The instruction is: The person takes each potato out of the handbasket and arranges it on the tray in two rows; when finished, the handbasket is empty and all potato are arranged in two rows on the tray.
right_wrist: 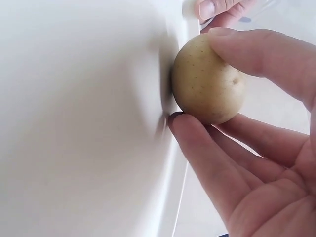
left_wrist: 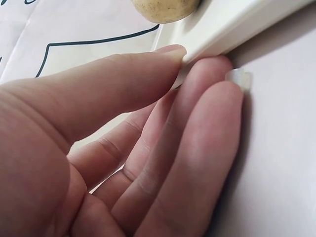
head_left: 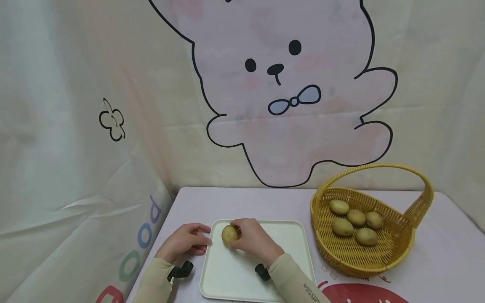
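My right hand [head_left: 254, 239] pinches a potato [head_left: 229, 235] between thumb and fingertips over the far left part of a white rectangular tray [head_left: 261, 273]. In the right wrist view the round yellow-brown potato [right_wrist: 205, 84] is right at the tray's surface. At the tray's left edge, my left hand [head_left: 188, 240] holds the rim. The left wrist view shows the thumb against the rim [left_wrist: 207, 42] and bent fingers [left_wrist: 212, 123] along its outer side, close to the table.
Right of the tray stands a yellow wicker basket [head_left: 326, 248] with a tall handle, holding several potatoes [head_left: 356, 217]. A pale cloth with a red print covers the table [head_left: 246, 202]. Behind it hangs a curtain [head_left: 428, 126] with a cartoon bear.
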Tool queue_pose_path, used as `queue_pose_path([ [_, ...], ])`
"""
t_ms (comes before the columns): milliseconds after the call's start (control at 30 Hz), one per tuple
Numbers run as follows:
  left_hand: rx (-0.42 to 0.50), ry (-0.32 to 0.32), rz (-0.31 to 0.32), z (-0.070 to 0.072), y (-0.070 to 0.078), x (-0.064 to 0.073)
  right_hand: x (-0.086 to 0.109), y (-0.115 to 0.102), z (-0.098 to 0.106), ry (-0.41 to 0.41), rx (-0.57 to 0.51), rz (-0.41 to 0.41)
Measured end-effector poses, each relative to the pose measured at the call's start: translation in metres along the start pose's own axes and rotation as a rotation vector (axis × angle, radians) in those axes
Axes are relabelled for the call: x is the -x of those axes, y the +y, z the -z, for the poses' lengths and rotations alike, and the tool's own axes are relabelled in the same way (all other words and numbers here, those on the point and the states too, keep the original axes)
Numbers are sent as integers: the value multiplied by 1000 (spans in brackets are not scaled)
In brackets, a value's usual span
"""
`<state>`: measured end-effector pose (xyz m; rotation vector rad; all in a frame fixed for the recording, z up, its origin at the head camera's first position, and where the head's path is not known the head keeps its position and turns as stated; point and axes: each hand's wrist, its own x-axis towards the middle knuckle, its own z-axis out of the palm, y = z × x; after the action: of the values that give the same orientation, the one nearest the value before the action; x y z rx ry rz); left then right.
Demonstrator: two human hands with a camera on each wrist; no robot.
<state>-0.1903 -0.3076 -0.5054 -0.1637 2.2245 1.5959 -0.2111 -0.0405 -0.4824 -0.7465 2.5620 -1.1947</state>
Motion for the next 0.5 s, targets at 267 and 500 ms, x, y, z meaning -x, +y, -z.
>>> queue_pose_path([
  [267,-13,9,-10,-1,2,-2,8,-2,11,18,50,-16],
  [500,-46,9,-23,0,-2,1,46,1,36,30,74,-12],
])
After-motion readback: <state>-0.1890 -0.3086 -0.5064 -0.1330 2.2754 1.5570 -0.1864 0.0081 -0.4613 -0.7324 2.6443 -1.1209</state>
